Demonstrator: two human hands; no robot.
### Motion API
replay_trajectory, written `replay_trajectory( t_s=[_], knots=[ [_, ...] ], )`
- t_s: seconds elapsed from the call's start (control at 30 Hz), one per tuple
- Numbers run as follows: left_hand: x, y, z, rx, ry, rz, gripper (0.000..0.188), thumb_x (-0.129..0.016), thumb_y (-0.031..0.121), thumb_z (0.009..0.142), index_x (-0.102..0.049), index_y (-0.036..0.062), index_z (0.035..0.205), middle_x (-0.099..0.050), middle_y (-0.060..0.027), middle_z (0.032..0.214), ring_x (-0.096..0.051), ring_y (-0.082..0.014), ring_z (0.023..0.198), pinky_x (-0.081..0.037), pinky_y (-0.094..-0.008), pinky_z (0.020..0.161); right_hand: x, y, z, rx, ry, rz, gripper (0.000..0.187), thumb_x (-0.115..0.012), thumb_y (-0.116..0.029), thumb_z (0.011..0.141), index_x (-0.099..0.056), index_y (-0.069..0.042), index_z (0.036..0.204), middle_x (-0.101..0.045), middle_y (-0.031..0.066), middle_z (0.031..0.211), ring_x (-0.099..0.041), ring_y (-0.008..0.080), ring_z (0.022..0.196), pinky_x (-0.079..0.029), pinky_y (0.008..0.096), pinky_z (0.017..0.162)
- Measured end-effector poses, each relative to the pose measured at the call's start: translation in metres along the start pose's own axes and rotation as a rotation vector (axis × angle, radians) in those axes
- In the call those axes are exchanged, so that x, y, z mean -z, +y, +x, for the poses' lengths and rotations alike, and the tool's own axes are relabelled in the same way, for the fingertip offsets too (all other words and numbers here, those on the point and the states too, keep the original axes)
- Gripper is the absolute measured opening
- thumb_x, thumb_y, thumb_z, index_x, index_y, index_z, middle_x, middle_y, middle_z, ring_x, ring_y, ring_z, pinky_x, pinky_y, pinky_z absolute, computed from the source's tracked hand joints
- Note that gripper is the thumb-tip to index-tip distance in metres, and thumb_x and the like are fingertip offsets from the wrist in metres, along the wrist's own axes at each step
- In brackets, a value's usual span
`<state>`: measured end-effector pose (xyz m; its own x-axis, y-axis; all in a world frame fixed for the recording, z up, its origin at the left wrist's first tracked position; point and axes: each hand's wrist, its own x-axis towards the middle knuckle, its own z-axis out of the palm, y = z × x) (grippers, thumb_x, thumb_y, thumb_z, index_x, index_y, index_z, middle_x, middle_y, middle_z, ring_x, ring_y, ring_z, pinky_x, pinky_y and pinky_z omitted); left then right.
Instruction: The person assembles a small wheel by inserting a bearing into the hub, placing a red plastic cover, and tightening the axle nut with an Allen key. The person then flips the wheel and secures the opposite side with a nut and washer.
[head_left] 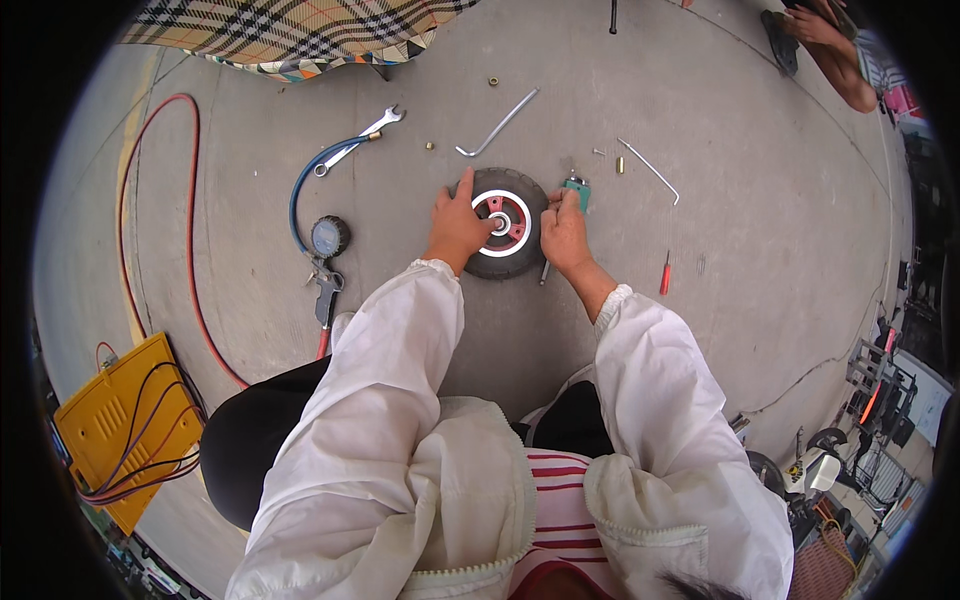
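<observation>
A small wheel [517,188] with a black tyre and a red and silver rim lies flat on the concrete floor. My left hand [460,228] grips its left side, fingers over the tyre and thumb at the hub. Against the right edge of the tyre, my right hand [566,238] is closed, its fingers pinched together. What it holds is hidden. Just beyond those fingertips is a green block-like thing [580,189], partly covered by the hand. The end of a metal rod [544,273] shows below the right hand; whether the hand touches it, I cannot tell.
Around the wheel lie a combination wrench [362,138], a bent metal bar [505,119], a thin hooked rod [655,174], a red-handled screwdriver [666,273] and brass pieces [620,165]. A hose gauge [330,237] and yellow panel [130,420] are leftward. Another person's hand [812,28] shows upper right.
</observation>
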<state>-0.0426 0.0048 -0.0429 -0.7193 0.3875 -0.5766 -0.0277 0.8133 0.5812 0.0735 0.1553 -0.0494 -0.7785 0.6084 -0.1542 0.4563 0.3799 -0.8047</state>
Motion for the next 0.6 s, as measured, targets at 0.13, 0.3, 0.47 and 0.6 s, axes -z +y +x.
replay_trajectory(
  t_s=[0.13, 0.3, 0.47, 0.6],
  knots=[
    [0.0, 0.001, -0.001, -0.017, 0.072, 0.072, 0.109, -0.09, 0.028, 0.063, -0.03, 0.0215, 0.154, -0.037, -0.0349, 0.144, -0.051, -0.0452, 0.126, -0.046, -0.0438, 0.103, 0.01, 0.01, 0.02, -0.234, 0.016, 0.206, 0.021, -0.05, -0.008, 0.093, -0.048, 0.003, 0.11, -0.064, 0.0243, 0.095, -0.064, 0.038, 0.086, -0.051, 0.0435, 0.08],
    [0.004, 0.002, 0.001, -0.019, 0.05, 0.058, 0.109, -0.091, 0.028, 0.063, -0.03, 0.0211, 0.154, -0.039, -0.0344, 0.142, -0.053, -0.0439, 0.123, -0.047, -0.0433, 0.101, 0.007, -0.01, 0.026, -0.068, 0.001, 0.18, 0.017, -0.056, -0.01, 0.092, -0.063, 0.0, 0.104, -0.066, 0.017, 0.093, -0.064, 0.0297, 0.08, -0.051, 0.0387, 0.078],
    [0.001, 0.003, 0.001, -0.05, 0.065, 0.141, 0.11, -0.09, 0.031, 0.064, -0.028, 0.0214, 0.154, -0.041, -0.0334, 0.14, -0.055, -0.0432, 0.12, -0.047, -0.0428, 0.101, 0.002, -0.009, 0.023, -0.006, -0.123, 0.062, 0.021, -0.056, -0.009, 0.091, -0.067, -0.001, 0.107, -0.067, 0.0101, 0.086, -0.06, 0.0147, 0.076, -0.05, 0.0303, 0.073],
    [0.005, 0.004, -0.001, -0.014, 0.063, 0.15, 0.109, -0.09, 0.033, 0.065, -0.028, 0.0218, 0.154, -0.042, -0.0324, 0.14, -0.055, -0.0427, 0.121, -0.048, -0.0428, 0.101, 0.002, -0.021, 0.019, 0.055, -0.23, 0.03, 0.022, -0.057, -0.008, 0.089, -0.067, -0.002, 0.107, -0.067, 0.0138, 0.084, -0.063, 0.0192, 0.073, -0.051, 0.0322, 0.071]
  ],
)
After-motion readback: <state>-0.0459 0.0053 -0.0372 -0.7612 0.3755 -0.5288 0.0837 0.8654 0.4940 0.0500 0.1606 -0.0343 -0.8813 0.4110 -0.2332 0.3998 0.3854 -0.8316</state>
